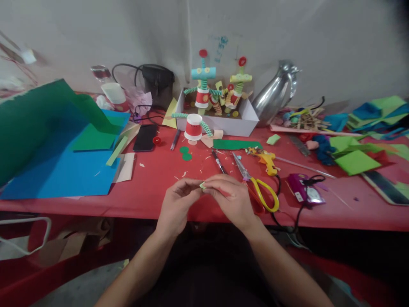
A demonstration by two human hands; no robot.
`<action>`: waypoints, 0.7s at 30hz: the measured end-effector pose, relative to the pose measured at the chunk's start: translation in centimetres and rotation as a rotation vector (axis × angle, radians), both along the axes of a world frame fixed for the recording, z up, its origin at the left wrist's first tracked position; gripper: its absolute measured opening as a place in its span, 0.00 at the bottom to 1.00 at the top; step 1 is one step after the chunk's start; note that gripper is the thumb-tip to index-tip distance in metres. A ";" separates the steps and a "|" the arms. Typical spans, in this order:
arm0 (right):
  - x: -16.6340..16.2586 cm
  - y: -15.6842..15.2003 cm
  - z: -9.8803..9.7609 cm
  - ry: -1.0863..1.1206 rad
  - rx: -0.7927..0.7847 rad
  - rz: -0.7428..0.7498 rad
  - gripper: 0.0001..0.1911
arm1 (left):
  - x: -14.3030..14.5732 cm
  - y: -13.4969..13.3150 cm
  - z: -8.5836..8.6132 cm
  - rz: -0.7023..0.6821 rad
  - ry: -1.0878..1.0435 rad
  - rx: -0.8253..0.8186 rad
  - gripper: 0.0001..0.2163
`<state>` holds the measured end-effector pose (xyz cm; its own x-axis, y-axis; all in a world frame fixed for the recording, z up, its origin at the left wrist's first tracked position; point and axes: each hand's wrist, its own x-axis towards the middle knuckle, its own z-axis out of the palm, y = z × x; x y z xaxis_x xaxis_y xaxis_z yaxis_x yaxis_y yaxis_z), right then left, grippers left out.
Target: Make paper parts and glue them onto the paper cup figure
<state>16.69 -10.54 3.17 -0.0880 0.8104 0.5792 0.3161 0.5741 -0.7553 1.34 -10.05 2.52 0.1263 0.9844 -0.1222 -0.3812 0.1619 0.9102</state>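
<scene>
Between my two hands, over the front of the red table, is a small folded piece of light green paper (pixel 202 185). My left hand (pixel 179 202) pinches it from one side, and my right hand (pixel 231 198) pinches it from the other. Beyond them stands a red and white paper cup (pixel 193 128) with springy folded green paper arms. Two green paper discs (pixel 185 153) lie in front of the cup. A dark pen (pixel 218 162) and yellow-handled scissors (pixel 260 185) rest just past my right hand.
A white box (pixel 220 124) holds paper-cup robot figures at the back, beside a metal jug (pixel 276 91). A yellow glue gun (pixel 267 162) and a purple device (pixel 305 189) with a cord lie right. Blue card (pixel 64 170) and a black phone (pixel 145 137) occupy the left.
</scene>
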 end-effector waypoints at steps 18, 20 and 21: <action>-1.1 0.4 -1.2 0.841 -0.803 0.166 0.09 | -0.3 0.1 -1.4 -0.039 0.091 0.184 0.07; -1.2 0.5 -1.4 0.891 -0.866 0.176 0.10 | -0.5 0.3 -1.6 -0.041 0.087 0.164 0.08; -1.2 0.5 -1.5 0.907 -0.886 0.177 0.11 | -0.7 0.4 -1.7 -0.046 0.087 0.153 0.08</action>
